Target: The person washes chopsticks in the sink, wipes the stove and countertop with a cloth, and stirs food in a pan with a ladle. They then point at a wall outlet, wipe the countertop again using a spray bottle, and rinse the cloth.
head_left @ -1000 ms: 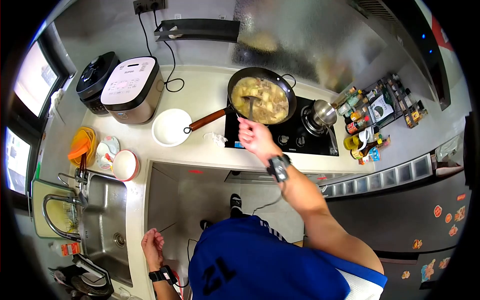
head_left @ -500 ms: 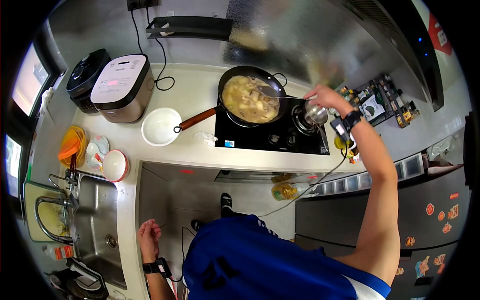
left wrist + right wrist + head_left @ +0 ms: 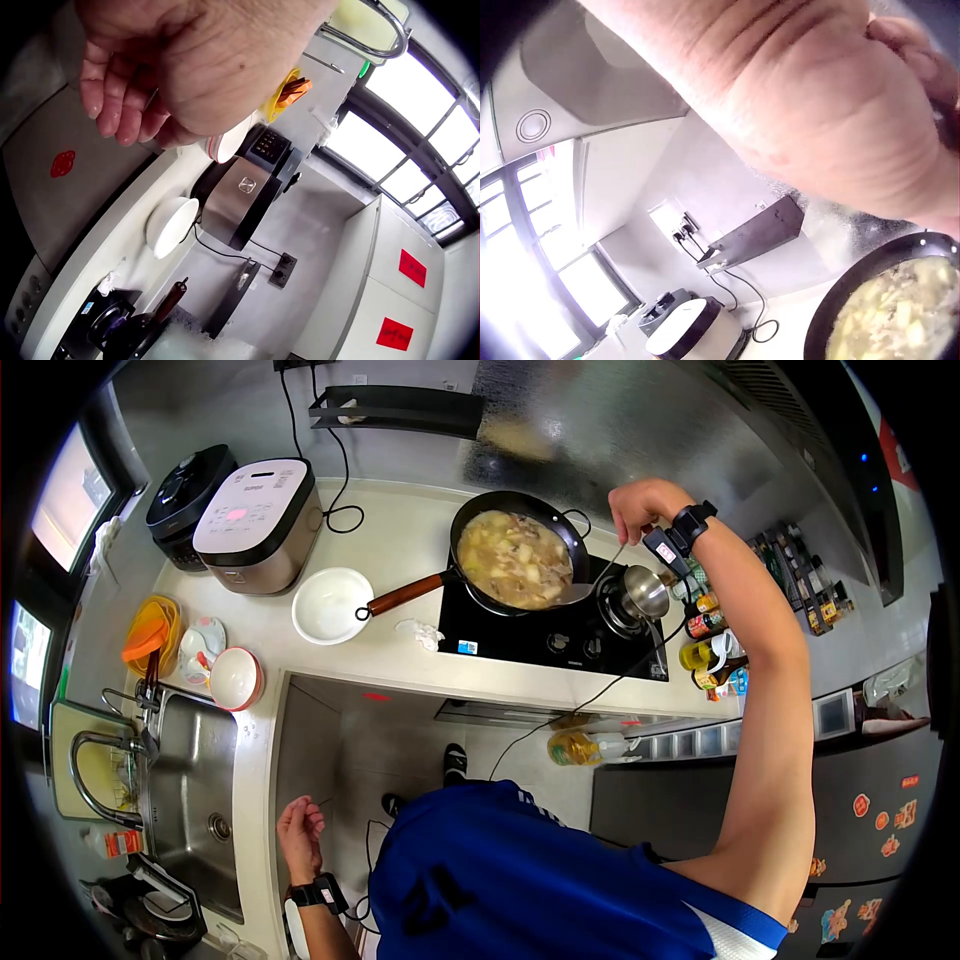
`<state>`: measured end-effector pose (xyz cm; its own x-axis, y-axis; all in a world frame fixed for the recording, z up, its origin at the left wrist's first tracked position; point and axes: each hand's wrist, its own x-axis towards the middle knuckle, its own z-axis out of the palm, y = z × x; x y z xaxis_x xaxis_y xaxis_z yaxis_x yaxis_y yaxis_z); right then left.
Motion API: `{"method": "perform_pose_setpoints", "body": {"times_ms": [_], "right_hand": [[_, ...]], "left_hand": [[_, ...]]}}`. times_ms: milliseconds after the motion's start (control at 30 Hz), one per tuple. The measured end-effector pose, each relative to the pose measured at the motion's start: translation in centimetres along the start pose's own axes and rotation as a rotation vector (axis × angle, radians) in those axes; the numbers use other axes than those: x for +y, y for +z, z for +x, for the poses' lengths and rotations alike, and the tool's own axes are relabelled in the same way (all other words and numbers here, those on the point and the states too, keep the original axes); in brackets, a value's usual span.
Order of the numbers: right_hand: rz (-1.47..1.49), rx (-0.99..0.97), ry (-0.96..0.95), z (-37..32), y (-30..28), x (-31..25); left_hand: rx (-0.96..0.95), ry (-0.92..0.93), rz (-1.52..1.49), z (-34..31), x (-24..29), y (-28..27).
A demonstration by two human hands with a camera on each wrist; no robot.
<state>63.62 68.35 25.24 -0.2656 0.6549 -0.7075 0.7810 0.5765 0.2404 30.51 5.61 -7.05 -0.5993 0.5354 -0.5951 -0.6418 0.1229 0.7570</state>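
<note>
In the head view, my right hand point(image 3: 645, 508) pinches the handle end of a metal spatula point(image 3: 575, 594) above the back right of the stove. The spatula's head lies at the near right edge of the stew, inside a black wok point(image 3: 572, 528) with a wooden handle. Pale chunks in cloudy broth make up the stew point(image 3: 512, 555). Only the palm and part of the fingers fill the right wrist view, hiding the spatula there. My left hand point(image 3: 301, 830) hangs beside the counter's front edge, fingers loosely curled around nothing, as the left wrist view point(image 3: 187, 67) also shows.
A small steel pot point(image 3: 645, 593) occupies the right burner, close to seasoning bottles point(image 3: 710, 622). Left of the wok stand a white bowl point(image 3: 332, 606) and a rice cooker point(image 3: 255, 525). The wok's handle reaches over that bowl's rim. A sink point(image 3: 195, 800) is farther left.
My right hand has moved from in front of the wok to its right, carrying the spatula handle along. The spatula's head has shifted from the stew's middle to its near right edge. The left hand hardly moves.
</note>
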Motion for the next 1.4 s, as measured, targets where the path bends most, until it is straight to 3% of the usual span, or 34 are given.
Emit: {"method": "perform_pose_setpoints", "body": {"times_ms": [233,333,467,567,600,667,767,1067,1200,1400], "right_hand": [[-0.032,0.015,0.055,3.9,1.0,-0.1],[-0.051,0.021,-0.075,6.5,3.5,1.0],[0.157,0.175,-0.001,7.8,8.1,1.4],[0.217,0.394,-0.223,11.4,13.9,4.4],[0.491,0.406,-0.129,11.1,15.2,4.0],[0.584,0.306,0.12,12.2,16.9,3.2],[0.755,0.236,0.225,11.8,17.1,1.3],[0.493,0.608,0.214,15.1,17.8,2.1],[0.422,0.664,0.235,12.3,16.9,1.1],[0.102,0.823,0.098,9.6,17.4,1.6]], "left_hand": [[0.001,0.006,0.052,-0.3,-0.2,0.4],[0.025,0.003,0.048,-0.1,-0.3,0.4],[0.037,0.002,0.029,-0.1,-0.2,0.4],[0.038,-0.006,0.035,0.3,-0.3,0.2],[0.04,-0.013,0.038,0.4,-0.3,0.2],[0.044,-0.011,0.038,0.3,0.1,0.8],[0.042,-0.011,0.05,0.5,0.6,1.0],[0.079,0.02,0.118,0.0,2.1,1.4],[0.102,0.066,0.12,-0.2,2.6,0.5],[0.142,0.129,0.067,0.0,4.3,-1.1]]}}
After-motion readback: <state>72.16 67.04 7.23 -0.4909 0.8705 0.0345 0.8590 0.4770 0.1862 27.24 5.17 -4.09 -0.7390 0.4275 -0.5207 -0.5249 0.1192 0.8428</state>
